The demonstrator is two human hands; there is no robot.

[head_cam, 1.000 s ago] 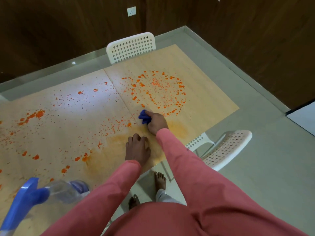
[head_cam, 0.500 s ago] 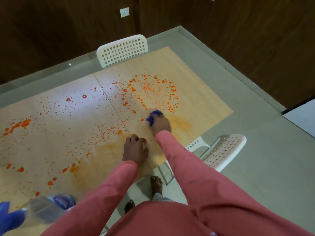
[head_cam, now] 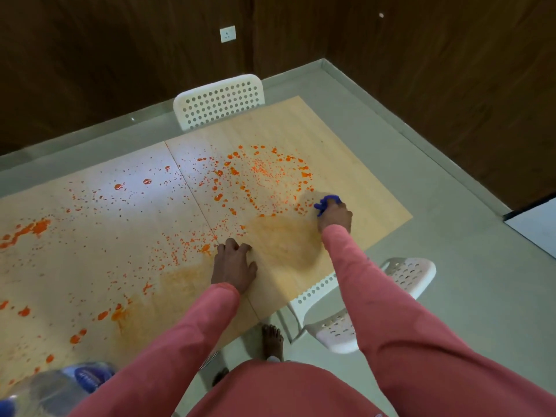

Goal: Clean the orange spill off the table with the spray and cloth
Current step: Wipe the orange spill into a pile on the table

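No legible text showing. Spray bottle (head_cam: 57, 386), lower left of frame, is carrying a blue label with white lettering, too blurred to read.

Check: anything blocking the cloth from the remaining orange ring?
Nothing visible. The right hand grips the blue cloth at the ring's near-right edge; the orange splatter lies directly beyond on bare table.

On the table (head_cam: 346, 152), the spill (head_cam: 258, 176) spreads across the middle and left. The right hand (head_cam: 335, 216) with the cloth (head_cam: 326, 203) sits at its right edge; the left hand (head_cam: 234, 266) rests nearer the front. The spray bottle (head_cam: 57, 386) lies at the front left corner. One chair (head_cam: 219, 100) stands behind the table, another (head_cam: 406, 278) at its front right.
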